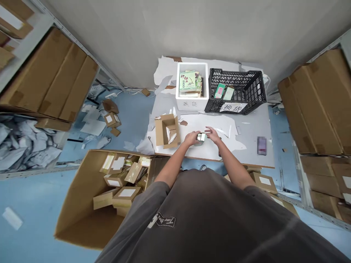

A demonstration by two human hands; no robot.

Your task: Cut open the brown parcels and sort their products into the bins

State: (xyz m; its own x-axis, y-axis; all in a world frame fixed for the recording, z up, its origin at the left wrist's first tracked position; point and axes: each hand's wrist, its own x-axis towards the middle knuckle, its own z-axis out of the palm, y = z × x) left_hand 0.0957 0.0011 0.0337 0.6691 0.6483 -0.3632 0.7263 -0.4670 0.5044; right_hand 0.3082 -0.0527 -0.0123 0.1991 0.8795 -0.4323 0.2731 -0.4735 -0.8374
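One large floor carton [82, 204] at left holds roughly ten small parcels. One opened cardboard box [167, 130] sits on the table [252, 146]. Left hand [191, 138] and right hand [212, 134] both pinch one small pack [201, 137] between them, low over the table's near middle; its print is unreadable. Behind stand one white foam box [192, 87] and one black crate [237, 91]; their contents are partly hidden

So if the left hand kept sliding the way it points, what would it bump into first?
Probably the right hand, since the left hand points across the small packet they both hold; depth is hard to judge.
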